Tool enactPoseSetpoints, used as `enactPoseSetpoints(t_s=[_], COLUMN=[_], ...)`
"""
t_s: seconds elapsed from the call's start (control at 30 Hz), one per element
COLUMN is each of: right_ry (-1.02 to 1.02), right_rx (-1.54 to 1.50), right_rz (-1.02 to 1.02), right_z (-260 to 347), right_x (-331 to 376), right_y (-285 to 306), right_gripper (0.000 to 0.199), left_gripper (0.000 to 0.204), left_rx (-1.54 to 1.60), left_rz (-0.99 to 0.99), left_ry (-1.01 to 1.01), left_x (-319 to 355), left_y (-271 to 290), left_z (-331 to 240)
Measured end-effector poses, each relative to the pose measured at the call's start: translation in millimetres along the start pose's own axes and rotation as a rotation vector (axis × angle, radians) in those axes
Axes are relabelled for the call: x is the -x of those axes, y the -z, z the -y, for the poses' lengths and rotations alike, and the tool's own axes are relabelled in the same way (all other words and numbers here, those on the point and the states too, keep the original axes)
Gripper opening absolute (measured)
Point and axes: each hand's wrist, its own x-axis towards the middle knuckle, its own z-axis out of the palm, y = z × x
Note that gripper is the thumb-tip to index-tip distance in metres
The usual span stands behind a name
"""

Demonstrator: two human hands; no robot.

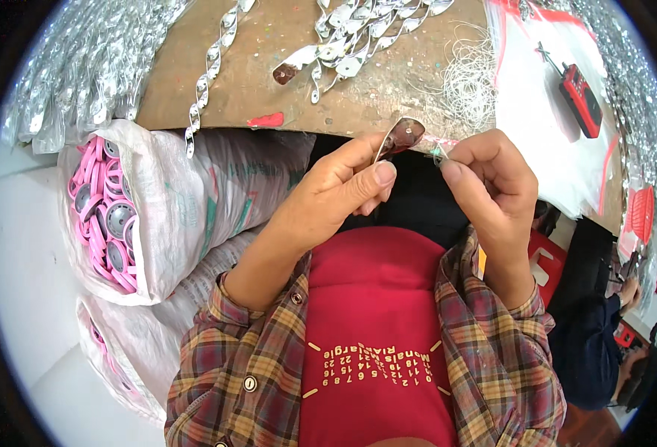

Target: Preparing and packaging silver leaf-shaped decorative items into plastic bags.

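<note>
My left hand is closed, pinching a glossy dark brown piece between thumb and fingers. The piece has a pale rim and a small light spot near its middle. Just right of it, my right hand has thumb and forefinger pressed together on a small greenish bit with something thin and white at it, too small to make out fully. Both hands are held up at the near edge of the brown table, above my lap.
Strands of white and silver pieces lie on the table, left of a tangle of white string. A red-and-black radio rests on clear plastic bags. At left stands a white sack of pink-and-grey wheels. Another person is at right.
</note>
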Motion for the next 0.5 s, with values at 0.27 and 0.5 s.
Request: enactPoseSetpoints(t_s=[0.27,0.5], right_ry=[-0.105,-0.132], right_rx=[-0.088,-0.117], right_rz=[0.073,0.099], right_z=[-4.2,-4.7], right_x=[-2.6,-2.8], right_y=[0.5,-1.7], right_gripper=[0.006,0.004], left_gripper=[0.045,0.045], left_rx=[0.029,0.063], left_rz=[-0.065,-0.06], left_ry=[0.013,0.018], left_x=[-5.3,-5.9], left_y=[1.5,4.7], left_z=[5.5,9.0])
